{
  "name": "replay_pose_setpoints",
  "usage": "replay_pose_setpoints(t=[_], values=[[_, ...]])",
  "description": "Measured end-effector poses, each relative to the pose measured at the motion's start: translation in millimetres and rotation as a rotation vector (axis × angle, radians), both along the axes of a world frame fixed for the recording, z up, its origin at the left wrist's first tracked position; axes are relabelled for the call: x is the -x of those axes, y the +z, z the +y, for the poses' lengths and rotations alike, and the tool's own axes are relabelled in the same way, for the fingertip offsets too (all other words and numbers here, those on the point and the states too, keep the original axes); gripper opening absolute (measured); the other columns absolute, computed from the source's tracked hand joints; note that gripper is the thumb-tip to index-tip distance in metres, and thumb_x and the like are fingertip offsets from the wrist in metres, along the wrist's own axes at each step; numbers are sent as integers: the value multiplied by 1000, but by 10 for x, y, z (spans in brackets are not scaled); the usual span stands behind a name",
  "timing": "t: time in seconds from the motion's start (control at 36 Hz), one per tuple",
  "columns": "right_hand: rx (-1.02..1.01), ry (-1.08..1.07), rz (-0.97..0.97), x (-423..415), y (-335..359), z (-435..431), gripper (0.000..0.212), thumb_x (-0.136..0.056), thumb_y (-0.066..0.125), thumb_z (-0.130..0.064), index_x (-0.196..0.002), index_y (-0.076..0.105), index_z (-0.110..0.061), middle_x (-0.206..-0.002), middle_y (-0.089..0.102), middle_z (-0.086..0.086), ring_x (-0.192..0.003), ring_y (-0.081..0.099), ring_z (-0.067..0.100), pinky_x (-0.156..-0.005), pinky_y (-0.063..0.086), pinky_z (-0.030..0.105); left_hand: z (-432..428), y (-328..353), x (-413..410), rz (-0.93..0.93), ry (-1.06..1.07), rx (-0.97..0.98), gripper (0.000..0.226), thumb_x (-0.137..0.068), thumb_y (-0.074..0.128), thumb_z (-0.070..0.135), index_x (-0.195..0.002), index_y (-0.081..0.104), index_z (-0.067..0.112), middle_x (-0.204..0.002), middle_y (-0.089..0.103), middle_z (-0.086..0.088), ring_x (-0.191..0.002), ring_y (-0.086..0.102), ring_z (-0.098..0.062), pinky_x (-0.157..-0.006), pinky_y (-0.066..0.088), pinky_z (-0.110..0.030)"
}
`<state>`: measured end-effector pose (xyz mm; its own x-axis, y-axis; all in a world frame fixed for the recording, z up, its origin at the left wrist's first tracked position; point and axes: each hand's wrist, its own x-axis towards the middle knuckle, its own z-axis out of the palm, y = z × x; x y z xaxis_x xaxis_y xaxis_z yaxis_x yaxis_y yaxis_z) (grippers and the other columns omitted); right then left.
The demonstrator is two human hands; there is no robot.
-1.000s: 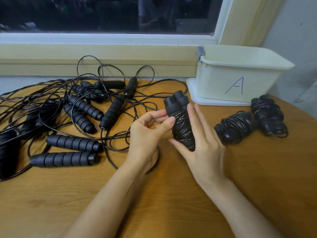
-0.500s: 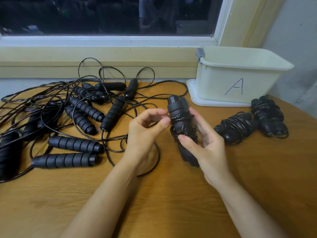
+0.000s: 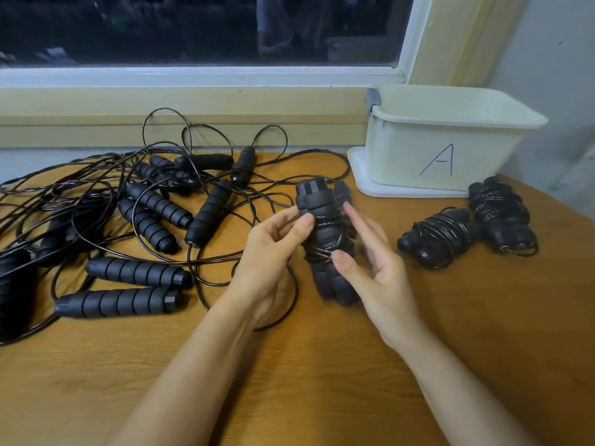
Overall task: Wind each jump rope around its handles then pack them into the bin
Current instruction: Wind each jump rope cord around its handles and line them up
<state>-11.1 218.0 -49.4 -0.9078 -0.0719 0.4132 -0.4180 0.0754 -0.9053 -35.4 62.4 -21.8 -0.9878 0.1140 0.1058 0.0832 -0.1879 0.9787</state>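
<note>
Left hand (image 3: 273, 243) pinches wound jump rope (image 3: 325, 241).

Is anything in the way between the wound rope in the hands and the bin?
Nothing visible. The rope, pinched by the left hand, is just left of the open-topped bin. Two wound bundles lie on the table further right, off the path.

Black jump rope (image 3: 326, 243) stands upright (cord round its handles); two wound bundles (image 3: 442, 236) lie by bin (image 3: 450, 140).
</note>
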Motion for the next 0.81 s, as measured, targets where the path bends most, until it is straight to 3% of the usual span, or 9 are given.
replay_pose_setpoints(t=[0.06, 0.14, 0.19, 0.31, 0.42, 0.53, 0.64, 0.72, 0.81], values=[[-78, -38, 45, -14, -32, -28, 66, -90, 67, -26, -149, 39, -25, -145, 47, -6, -137, 43, 8, -109, 38, 21, 35, 9, -17, 6, 53, -15, 35, -90, 61, 15, -120, 63, -2, -105, 73, -8, -92, 69, -6, -73, 50, -12], [-199, -134, 93, -18, -52, -73, 80, -81, 76, -34, -151, 39, -25, -140, 51, -5, -132, 48, 9, -103, 39, 14, 110, 11, -56, 19, 119, -35, 41, -76, 70, 20, -112, 65, 0, -91, 72, -3, -83, 69, -5, -69, 51, -13], [-219, -179, 97, -11, -63, -71, 76, -82, 75, -32, -150, 41, -27, -137, 54, -7, -128, 51, 8, -98, 40, 11, 128, -4, -58, 33, 147, -2, 43, -69, 71, 28, -106, 67, 5, -86, 72, 2, -83, 69, -6, -69, 52, -14], [-118, -106, 15, -11, -44, -19, 70, -86, 75, -25, -148, 43, -32, -137, 57, -10, -127, 54, 6, -102, 45, 21, 73, -25, -33, 85, 164, 105, 36, -70, 72, 31, -99, 69, 10, -81, 73, 6, -83, 68, -5, -72, 51, -16], [49, 41, -88, -14, 94, 68, 63, -83, 72, -22, -139, 46, -35, -133, 64, -7, -125, 57, 7, -100, 47, 21, 10, 6, -21, 96, 134, 106, 31, -71, 73, 25, -96, 69, 6, -77, 73, 5, -76, 68, -5, -68, 51, -15], [106, 115, -183, -3, 150, 151, 65, -84, 68, -18, -144, 45, -25, -132, 64, -6, -125, 57, 9, -104, 47, 27, -41, 48, -8, 45, 74, 64, 39, -70, 73, 21, -102, 69, -2, -77, 73, 3, -72, 67, -5, -67, 51, -14], [182, 171, -245, 16, 161, 196, 63, -85, 64, -21, -145, 45, -26, -135, 63, -4, -128, 56, 12, -108, 45, 31, -65, 70, 9, 20, 58, 58, 30, -69, 73, 23, -96, 71, 9, -80, 73, 2, -75, 68, -9, -71, 52, -14], [187, 150, -237, 30, 127, 179, 61, -88, 65, -24, -146, 44, -28, -138, 60, -4, -130, 54, 11, -107, 45, 30, -33, 69, -3, 9, 69, 36, 29, -68, 73, 23, -95, 69, 11, -77, 73, 3, -74, 69, -9, -69, 52, -14], [90, 52, -158, 37, 88, 144, 57, -92, 66, -30, -144, 44, -36, -144, 52, -7, -132, 48, 2, -102, 44, 18, -7, 69, -19, 5, 86, 20, 30, -68, 73, 25, -94, 68, 12, -74, 73, 5, -72, 69, -7, -68, 51, -13]])
